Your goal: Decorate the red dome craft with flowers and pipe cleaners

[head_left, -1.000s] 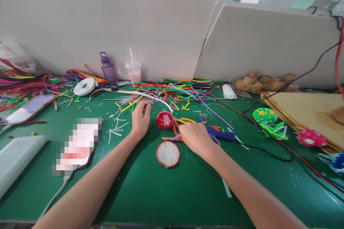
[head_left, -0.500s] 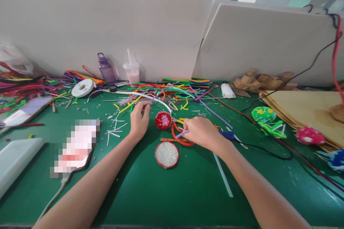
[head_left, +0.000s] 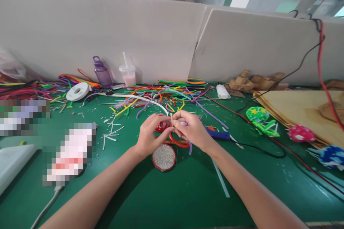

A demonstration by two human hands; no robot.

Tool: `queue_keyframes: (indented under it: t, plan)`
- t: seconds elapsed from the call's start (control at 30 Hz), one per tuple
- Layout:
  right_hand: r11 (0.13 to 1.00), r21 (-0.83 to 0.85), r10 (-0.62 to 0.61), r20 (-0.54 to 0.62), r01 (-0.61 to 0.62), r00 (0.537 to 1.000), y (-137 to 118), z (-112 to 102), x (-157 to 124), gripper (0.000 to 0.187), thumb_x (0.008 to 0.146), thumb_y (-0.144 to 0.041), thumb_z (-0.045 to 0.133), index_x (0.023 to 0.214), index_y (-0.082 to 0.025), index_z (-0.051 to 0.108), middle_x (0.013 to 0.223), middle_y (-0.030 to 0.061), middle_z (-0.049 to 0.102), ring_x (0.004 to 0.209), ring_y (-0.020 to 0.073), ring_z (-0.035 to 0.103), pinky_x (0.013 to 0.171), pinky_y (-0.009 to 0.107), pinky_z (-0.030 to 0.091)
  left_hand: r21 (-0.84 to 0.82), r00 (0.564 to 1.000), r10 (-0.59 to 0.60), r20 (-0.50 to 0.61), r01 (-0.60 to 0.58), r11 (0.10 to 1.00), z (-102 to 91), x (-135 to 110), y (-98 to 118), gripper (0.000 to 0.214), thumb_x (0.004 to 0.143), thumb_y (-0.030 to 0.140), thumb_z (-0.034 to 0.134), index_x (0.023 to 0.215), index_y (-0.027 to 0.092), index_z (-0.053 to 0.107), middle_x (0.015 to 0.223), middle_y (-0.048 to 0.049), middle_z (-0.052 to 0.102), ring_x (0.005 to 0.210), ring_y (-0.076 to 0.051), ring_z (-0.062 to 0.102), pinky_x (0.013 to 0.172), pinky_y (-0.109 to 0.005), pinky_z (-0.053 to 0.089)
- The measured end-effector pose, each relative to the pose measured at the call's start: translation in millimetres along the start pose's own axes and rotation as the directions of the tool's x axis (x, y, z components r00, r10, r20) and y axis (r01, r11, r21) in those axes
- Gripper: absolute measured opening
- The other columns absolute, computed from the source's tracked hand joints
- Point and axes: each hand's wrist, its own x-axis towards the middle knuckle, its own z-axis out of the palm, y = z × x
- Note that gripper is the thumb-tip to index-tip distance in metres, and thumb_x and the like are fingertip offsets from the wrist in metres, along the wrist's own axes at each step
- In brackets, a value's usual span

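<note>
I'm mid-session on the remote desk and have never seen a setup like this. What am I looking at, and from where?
There is no machine: these are a person's bare hands, seen by one head-worn camera looking forward and down.

The left hand and right hand meet over a green tabletop. The right hand holds a purple fuzzy strip. A small tan stick shows where the fingertips meet; I can't tell which hand grips it.

Nearer the camera sits a round, red-rimmed holder of small whitish beads. To the right lies a blue plastic tool. Behind are multicoloured fuzzy strips and a purple plastic bottle.
</note>
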Motion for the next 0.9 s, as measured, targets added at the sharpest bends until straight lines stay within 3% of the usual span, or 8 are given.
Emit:
queue_keyframes:
  t: [0.1,0.2,0.3,0.37,0.43,0.57,0.9]
  plan:
    - [1.0,0.011,0.007,0.026,-0.007,1.0,1.4,1.3,0.3,0.01,0.082,-0.028,0.051,0.081,-0.018,0.048,0.049,-0.0085,0.049,0.039,0.0052,0.039,0.043,0.019,0.033,-0.035,0.999,-0.049,0.006,0.049,0.998,4.2,-1.1,0.0,0.013,0.083,0.029,0.06,0.094,0.022,0.062,0.079,-0.0027,0.069,0.072,-0.015,0.062,0.07,-0.03,0.05]
    - [1.0,-0.001,-0.01,-0.033,0.01,0.999,3.5,-2.2,3.0,0.017,0.08,-0.033,0.057,0.084,-0.018,0.049,0.054,-0.0071,0.051,0.046,0.0067,0.044,0.047,0.02,0.035,-0.038,0.995,-0.103,-0.007,0.103,0.994,5.9,-1.7,-1.5,0.013,0.084,0.028,0.058,0.095,0.022,0.062,0.084,-0.0038,0.07,0.077,-0.016,0.064,0.073,-0.03,0.05]
    - [0.998,-0.018,-0.065,-0.091,0.063,0.994,2.0,-7.6,4.9,0.03,0.078,-0.038,0.062,0.099,-0.019,0.051,0.07,-0.0032,0.057,0.061,0.0099,0.052,0.057,0.022,0.04,-0.03,0.988,-0.156,-0.006,0.156,0.987,5.3,-2.5,-2.5,0.015,0.085,0.026,0.054,0.098,0.021,0.062,0.084,-0.0028,0.069,0.071,-0.014,0.062,0.067,-0.026,0.049]
    - [0.993,-0.018,-0.117,-0.074,0.116,0.99,-0.5,-10.3,4.5,0.032,0.084,-0.039,0.055,0.109,-0.019,0.05,0.079,-0.0008,0.059,0.07,0.0112,0.054,0.064,0.023,0.041,-0.057,0.98,-0.197,-0.006,0.197,0.979,4.6,-2.9,-3.1,0.016,0.087,0.026,0.052,0.098,0.02,0.061,0.078,-0.0007,0.068,0.065,-0.012,0.059,0.063,-0.024,0.047]
    - [0.984,-0.063,-0.167,-0.043,0.164,0.985,-2.8,-11.0,2.9,0.024,0.091,-0.038,0.044,0.1,-0.019,0.054,0.076,-0.0009,0.056,0.069,0.0106,0.051,0.064,0.023,0.039,-0.095,0.971,-0.239,-0.002,0.238,0.967,4.2,-3.0,-3.8,0.016,0.087,0.027,0.05,0.098,0.02,0.061,0.072,0.0009,0.065,0.061,-0.011,0.056,0.06,-0.023,0.046]
    - [0.943,-0.266,-0.221,-0.045,0.201,0.974,-4.8,-7.3,-0.8,0.033,0.094,-0.036,0.04,0.07,-0.017,0.053,0.061,-0.0036,0.047,0.057,0.0092,0.042,0.057,0.022,0.033,-0.142,0.96,-0.28,-0.001,0.277,0.95,4.9,-3.2,-4.7,0.017,0.088,0.029,0.05,0.098,0.02,0.06,0.072,0.0007,0.064,0.061,-0.012,0.056,0.06,-0.024,0.046]
    - [0.881,-0.359,-0.349,-0.053,0.308,0.936,-4.9,-4.1,1.4,0.018,0.091,-0.026,0.048,0.079,-0.017,0.059,0.08,0.0011,0.059,0.074,0.0118,0.054,0.069,0.022,0.04,-0.264,0.95,-0.313,0.0,0.302,0.916,8.0,-2.7,-4.4,0.016,0.084,0.03,0.058,0.097,0.021,0.059,0.071,0.001,0.063,0.06,-0.011,0.058,0.06,-0.025,0.051]
